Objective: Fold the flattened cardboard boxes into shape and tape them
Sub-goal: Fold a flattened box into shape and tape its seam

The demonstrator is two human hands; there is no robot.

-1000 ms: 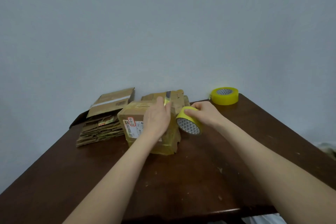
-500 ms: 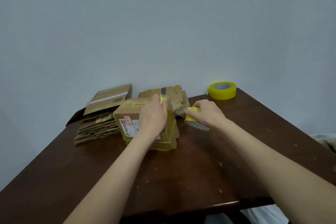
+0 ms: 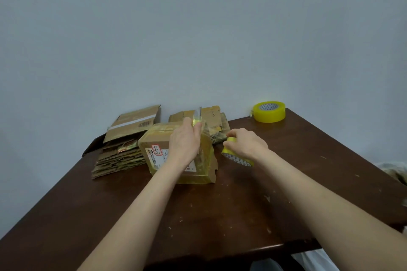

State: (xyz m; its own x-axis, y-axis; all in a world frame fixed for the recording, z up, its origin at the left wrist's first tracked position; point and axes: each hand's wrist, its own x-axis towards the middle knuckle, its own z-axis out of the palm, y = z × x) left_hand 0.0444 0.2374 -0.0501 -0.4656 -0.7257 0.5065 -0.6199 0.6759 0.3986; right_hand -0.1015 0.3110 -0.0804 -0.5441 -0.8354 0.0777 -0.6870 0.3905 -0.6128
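Left grip (image 3: pixel 184 145) lies on the top of the box (image 3: pixel 154 138), thumb and fingers pinched on a cutter (image 3: pixel 197 116) whose blade points up. Right grip (image 3: pixel 246 145) is curled over a yellow roll (image 3: pixel 235 157), held just beside the box's right end. A strip of tape (image 3: pixel 211 134) stretches between the two. The box stands folded at mid-counter (image 3: pixel 220 204), much of it already wrapped in yellow tape.

Judging by its worn edges, the box is light, thin cardboard that would dent under a squeeze. A flat palm on top suits it best. The taped faces look slick. The stretched strip will likely curl and stick to itself once cut.

Count: one folded box, one cutter and two rolls, the spare roll (image 3: pixel 269 114) being at the far right corner. There are two piles of flattened boxes, a stack (image 3: pixel 116 160) on the left and a rear pile (image 3: pixel 211 114). The sheets in each are too many to count.
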